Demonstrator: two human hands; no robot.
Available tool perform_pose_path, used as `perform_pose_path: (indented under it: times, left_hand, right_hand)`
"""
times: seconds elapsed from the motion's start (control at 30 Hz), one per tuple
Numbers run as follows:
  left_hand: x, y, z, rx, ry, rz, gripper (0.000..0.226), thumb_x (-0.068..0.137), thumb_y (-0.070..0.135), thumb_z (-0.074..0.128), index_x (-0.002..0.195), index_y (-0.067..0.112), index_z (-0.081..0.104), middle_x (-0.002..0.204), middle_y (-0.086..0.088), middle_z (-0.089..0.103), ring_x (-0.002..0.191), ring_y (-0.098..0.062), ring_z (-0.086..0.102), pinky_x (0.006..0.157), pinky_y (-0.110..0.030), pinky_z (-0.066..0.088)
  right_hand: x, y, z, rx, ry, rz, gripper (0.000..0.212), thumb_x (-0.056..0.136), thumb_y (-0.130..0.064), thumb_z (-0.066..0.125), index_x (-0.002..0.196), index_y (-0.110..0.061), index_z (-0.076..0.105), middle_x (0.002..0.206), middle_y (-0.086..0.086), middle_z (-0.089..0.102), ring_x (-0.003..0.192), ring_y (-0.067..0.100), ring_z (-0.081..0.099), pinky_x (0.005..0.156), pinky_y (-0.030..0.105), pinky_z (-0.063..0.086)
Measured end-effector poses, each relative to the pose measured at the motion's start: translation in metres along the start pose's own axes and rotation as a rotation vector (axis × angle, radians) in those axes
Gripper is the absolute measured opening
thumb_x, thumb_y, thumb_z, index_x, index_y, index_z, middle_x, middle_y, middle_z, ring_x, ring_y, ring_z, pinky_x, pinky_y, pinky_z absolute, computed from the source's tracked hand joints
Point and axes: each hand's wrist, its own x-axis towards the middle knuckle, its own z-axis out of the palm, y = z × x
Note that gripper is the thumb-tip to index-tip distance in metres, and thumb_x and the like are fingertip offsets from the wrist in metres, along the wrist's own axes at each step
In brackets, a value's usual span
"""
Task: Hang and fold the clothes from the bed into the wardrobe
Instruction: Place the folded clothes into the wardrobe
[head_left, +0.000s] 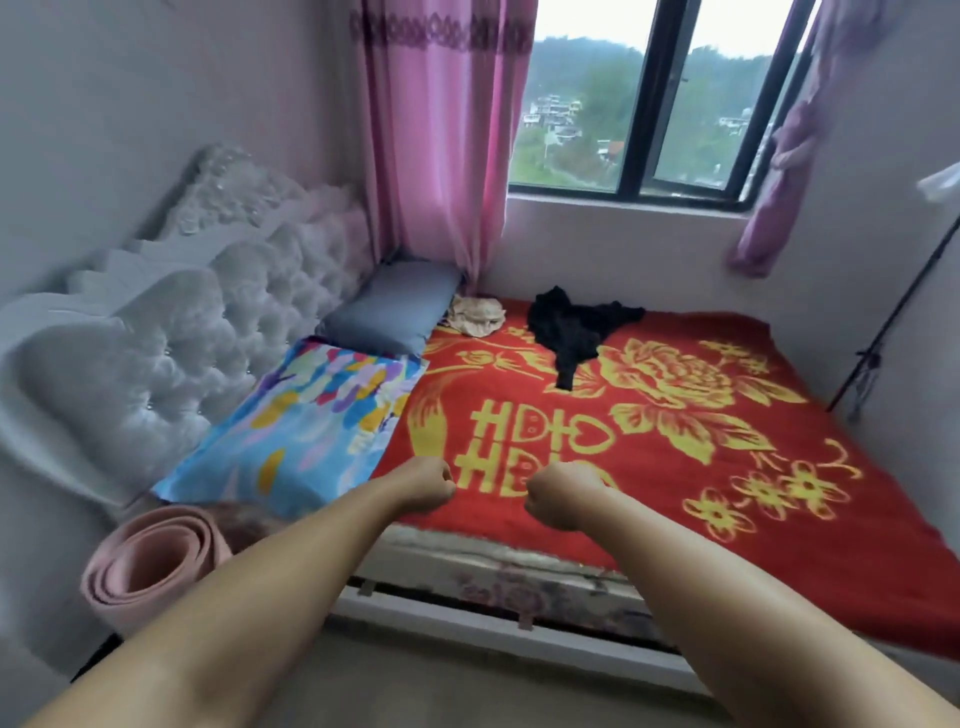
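Two garments: black garment (574, 327) lengthwise toward viewer.

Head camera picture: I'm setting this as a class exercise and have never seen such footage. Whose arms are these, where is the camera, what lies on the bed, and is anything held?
There is no machine here. A person wears one wide-angle camera on the head, looking forward and down, so the arms are that person's own. The left hand and right hand are curled into fists with nothing in their grip. On the red blanket lie a black garment and a beige garment, near the far wall. A grey pillow and a patterned pillow sit by the headboard.
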Motion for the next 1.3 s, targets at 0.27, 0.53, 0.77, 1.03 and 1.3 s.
perform_pose_path:
  times: [0.27, 0.53, 0.77, 1.03, 1.3]
  left_hand:
    - [0.114, 0.109, 0.023, 0.101, -0.11, 0.095, 0.028, 0.092, 0.017, 0.042, 0.098, 0.001, 0.065, 0.095, -0.014, 0.067, 0.072, -0.024, 0.059, 0.065, -0.034, 0.048]
    - [0.256, 0.161, 0.029, 0.104, -0.193, 0.14, 0.029, 0.097, 0.018, 0.039, 0.109, 0.005, 0.062, 0.092, -0.01, 0.067, 0.073, -0.021, 0.059, 0.053, -0.027, 0.043]
    - [0.428, 0.19, 0.018, 0.117, -0.241, 0.198, 0.028, 0.097, 0.019, 0.041, 0.104, 0.005, 0.064, 0.097, -0.012, 0.069, 0.077, -0.022, 0.063, 0.066, -0.035, 0.05]
    - [0.555, 0.169, 0.075, 0.141, -0.346, 0.119, 0.031, 0.096, 0.019, 0.038, 0.113, 0.009, 0.061, 0.106, -0.007, 0.065, 0.08, -0.019, 0.058, 0.073, -0.036, 0.051]
    - [0.653, 0.15, 0.155, 0.098, -0.341, -0.025, 0.035, 0.1, 0.028, 0.036, 0.127, 0.013, 0.052, 0.094, -0.003, 0.067, 0.059, -0.014, 0.055, 0.055, -0.03, 0.047]
  right_hand:
    - [0.026, 0.145, 0.054, 0.155, -0.066, 0.206, 0.034, 0.103, -0.028, 0.032, 0.117, -0.012, 0.059, 0.119, 0.005, 0.06, 0.101, 0.027, 0.059, 0.072, 0.035, 0.047]
    - [0.115, 0.235, 0.099, 0.285, -0.082, 0.286, 0.035, 0.1, -0.032, 0.034, 0.113, -0.014, 0.061, 0.115, 0.005, 0.064, 0.104, 0.027, 0.061, 0.073, 0.032, 0.045]
    - [0.248, 0.314, 0.116, 0.425, -0.111, 0.34, 0.035, 0.099, -0.028, 0.032, 0.113, -0.012, 0.06, 0.117, 0.007, 0.063, 0.106, 0.03, 0.06, 0.077, 0.034, 0.045]
    - [0.357, 0.352, 0.212, 0.631, -0.233, 0.364, 0.034, 0.098, -0.025, 0.034, 0.117, -0.016, 0.061, 0.117, 0.005, 0.062, 0.107, 0.028, 0.059, 0.079, 0.034, 0.046]
    - [0.474, 0.395, 0.32, 0.772, -0.241, 0.34, 0.036, 0.1, -0.026, 0.033, 0.128, -0.018, 0.054, 0.124, 0.006, 0.052, 0.111, 0.029, 0.056, 0.089, 0.039, 0.048]
